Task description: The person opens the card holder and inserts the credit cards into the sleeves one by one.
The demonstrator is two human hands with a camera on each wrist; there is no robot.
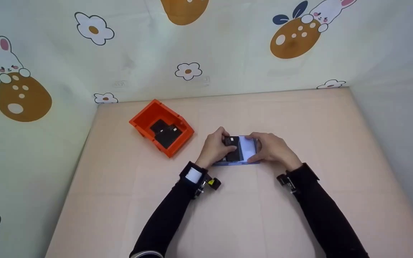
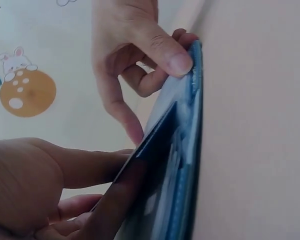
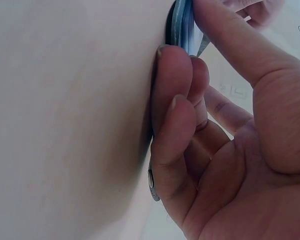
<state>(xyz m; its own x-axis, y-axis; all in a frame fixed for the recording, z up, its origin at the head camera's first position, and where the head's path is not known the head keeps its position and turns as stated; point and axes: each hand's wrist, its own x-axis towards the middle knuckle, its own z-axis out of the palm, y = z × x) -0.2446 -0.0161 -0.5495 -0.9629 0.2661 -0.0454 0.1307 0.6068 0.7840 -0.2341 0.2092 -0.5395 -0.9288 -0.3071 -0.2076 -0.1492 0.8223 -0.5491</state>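
Observation:
My left hand (image 1: 212, 147) pinches a flat black card (image 1: 233, 154) with a small white mark near its far edge. The card lies over the left part of a thin blue-edged holder (image 1: 248, 147) with pale, see-through-looking sleeves, low on the table. In the left wrist view, the dark card (image 2: 149, 144) stands at a slant against the holder's layers. My right hand (image 1: 273, 147) grips the holder's right end, thumb (image 2: 177, 62) on top. The right wrist view shows its fingers (image 3: 175, 75) curled at the holder's edge. How far the card sits inside a sleeve I cannot tell.
An orange plastic bin (image 1: 142, 123) stands at the back left, with several black cards (image 1: 169, 135) lying in it. The pale table (image 1: 228, 215) meets a patterned wall covering (image 1: 145, 68) at the back and sides.

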